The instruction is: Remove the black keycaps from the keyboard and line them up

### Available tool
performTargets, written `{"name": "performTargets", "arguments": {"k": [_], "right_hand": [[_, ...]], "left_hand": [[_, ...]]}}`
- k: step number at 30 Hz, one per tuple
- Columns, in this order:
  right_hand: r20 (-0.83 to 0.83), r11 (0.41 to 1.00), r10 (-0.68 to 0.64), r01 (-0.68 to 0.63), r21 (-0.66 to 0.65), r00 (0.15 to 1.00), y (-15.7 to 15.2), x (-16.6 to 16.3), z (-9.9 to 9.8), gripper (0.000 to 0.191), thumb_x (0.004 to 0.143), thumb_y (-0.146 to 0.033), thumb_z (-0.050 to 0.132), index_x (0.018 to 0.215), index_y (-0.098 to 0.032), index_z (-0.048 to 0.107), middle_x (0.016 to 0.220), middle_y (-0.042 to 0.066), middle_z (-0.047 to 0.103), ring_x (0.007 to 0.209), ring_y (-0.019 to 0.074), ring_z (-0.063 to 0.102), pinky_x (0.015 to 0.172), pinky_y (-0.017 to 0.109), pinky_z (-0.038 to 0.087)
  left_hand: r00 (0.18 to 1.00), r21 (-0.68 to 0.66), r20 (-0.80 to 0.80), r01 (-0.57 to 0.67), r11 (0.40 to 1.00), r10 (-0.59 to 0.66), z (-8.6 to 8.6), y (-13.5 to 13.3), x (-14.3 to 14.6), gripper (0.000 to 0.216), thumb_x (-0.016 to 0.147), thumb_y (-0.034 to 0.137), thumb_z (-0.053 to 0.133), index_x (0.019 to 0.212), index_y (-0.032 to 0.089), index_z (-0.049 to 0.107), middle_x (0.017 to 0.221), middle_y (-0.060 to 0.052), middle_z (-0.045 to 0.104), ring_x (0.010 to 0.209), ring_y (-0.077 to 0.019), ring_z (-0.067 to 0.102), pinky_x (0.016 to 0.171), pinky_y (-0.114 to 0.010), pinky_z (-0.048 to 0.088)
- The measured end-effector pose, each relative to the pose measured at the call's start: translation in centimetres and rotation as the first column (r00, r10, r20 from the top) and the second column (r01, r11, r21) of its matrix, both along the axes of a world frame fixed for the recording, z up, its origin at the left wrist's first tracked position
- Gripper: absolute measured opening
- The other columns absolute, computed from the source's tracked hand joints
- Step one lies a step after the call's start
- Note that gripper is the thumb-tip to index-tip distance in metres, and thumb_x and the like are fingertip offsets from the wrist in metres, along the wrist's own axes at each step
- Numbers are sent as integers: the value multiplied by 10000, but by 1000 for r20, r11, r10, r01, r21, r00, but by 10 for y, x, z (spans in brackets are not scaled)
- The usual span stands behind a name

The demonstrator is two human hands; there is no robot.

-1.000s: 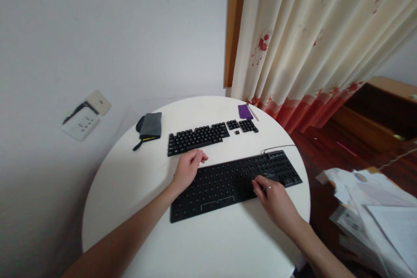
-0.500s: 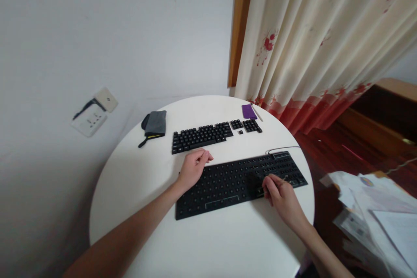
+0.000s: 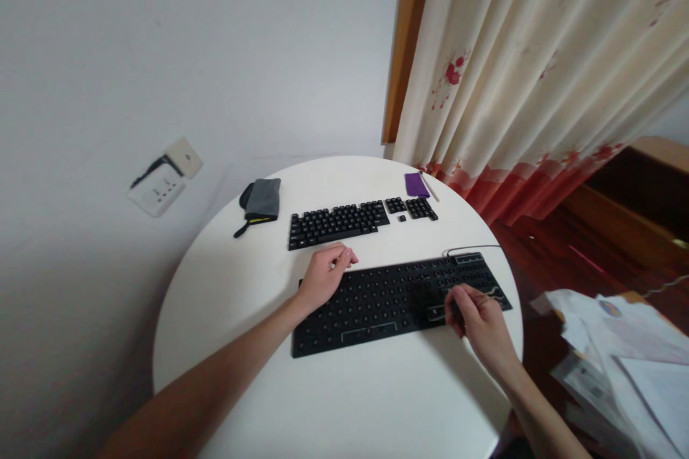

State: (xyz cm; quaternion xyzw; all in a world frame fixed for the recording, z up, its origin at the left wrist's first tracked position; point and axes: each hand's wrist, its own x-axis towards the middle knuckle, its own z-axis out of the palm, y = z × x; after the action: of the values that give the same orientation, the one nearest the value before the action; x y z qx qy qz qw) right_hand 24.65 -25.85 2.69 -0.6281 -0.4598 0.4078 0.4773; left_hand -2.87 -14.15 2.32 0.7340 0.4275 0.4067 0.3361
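A black keyboard (image 3: 387, 297) with its keycaps off lies on the round white table (image 3: 344, 401). Behind it, loose black keycaps (image 3: 339, 219) are laid out in rows in keyboard order, with a smaller group (image 3: 417, 207) to their right. My left hand (image 3: 326, 274) rests on the keyboard's rear left corner, fingers loosely curled with nothing visible in them. My right hand (image 3: 479, 315) is on the keyboard's right section. Its fingers are pinched together, and what they hold is hidden.
A grey pouch (image 3: 262, 201) lies at the table's back left, and a purple pad (image 3: 416, 184) with a thin stick beside it at the back right. The keyboard's cable (image 3: 468, 249) loops off the right rear. Curtain (image 3: 527, 72) and stacked papers (image 3: 619, 344) stand to the right.
My right hand slid right along the keyboard, from its middle to the right section, and its fingers closed into a pinch. My left hand stayed put.
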Motion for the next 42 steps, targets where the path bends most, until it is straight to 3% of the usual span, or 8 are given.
{"name": "performTargets", "arguments": {"k": [4,8,11,15,19,26,37,42], "right_hand": [[-13,991,38,-36,128,999,18,-21,28,343,913,-461,524,720,-180,563,550,-13,548,409,89,441,383,204,326],[7,951,189,-185,250,982,52,-54,51,280,918,-393,547,737,-180,562,587,-15,575,433,81,455,407,199,334],[14,906,310,-300,298,951,78,-79,55,238,927,-360,531,773,-183,568,594,-29,570,458,81,458,440,196,353],[17,872,387,-372,319,922,98,-102,44,232,934,-339,517,768,-185,568,636,-23,590,507,90,486,483,201,378],[18,870,382,-366,331,924,97,-107,27,243,952,-331,495,769,-187,565,662,-25,578,531,95,491,513,210,391],[230,832,377,-437,341,897,84,-102,23,229,960,-276,477,776,-192,586,668,-18,597,602,120,538,620,230,423],[242,930,212,-271,246,947,85,-101,11,229,948,-304,465,782,-194,578,570,-32,573,463,116,521,517,219,409],[223,941,202,-252,225,954,87,-100,10,226,938,-305,470,770,-195,574,524,-32,559,447,124,524,489,217,401]], "left_hand": [[994,-49,82,77,996,-72,6,-6,0,312,945,381,489,887,161,702,886,-76,697,799,-178,620,724,-289,482],[939,-192,287,252,949,-191,15,-12,1,322,915,392,566,1110,155,665,1086,-120,693,858,-189,631,720,-292,505],[845,-249,475,396,884,-245,15,-12,0,440,886,429,614,1228,152,623,1221,-159,641,935,-224,640,768,-333,519],[782,-338,613,394,855,-118,9,-9,0,377,859,395,665,1143,147,669,1113,-131,672,893,-203,641,796,-337,514],[810,-388,585,320,864,-37,5,-6,0,246,844,324,690,1006,139,694,977,-81,676,845,-167,616,801,-309,496],[912,-395,396,277,876,-110,9,-8,3,214,808,323,713,871,124,664,809,-35,641,767,-146,582,727,-265,472],[931,-404,360,205,891,-51,1,-6,6,193,823,282,686,948,135,685,967,-76,694,824,-185,674,744,-316,568],[942,-383,332,188,905,-55,-4,-6,5,203,770,216,731,960,150,705,1009,-73,718,897,-195,690,868,-349,562]]}}
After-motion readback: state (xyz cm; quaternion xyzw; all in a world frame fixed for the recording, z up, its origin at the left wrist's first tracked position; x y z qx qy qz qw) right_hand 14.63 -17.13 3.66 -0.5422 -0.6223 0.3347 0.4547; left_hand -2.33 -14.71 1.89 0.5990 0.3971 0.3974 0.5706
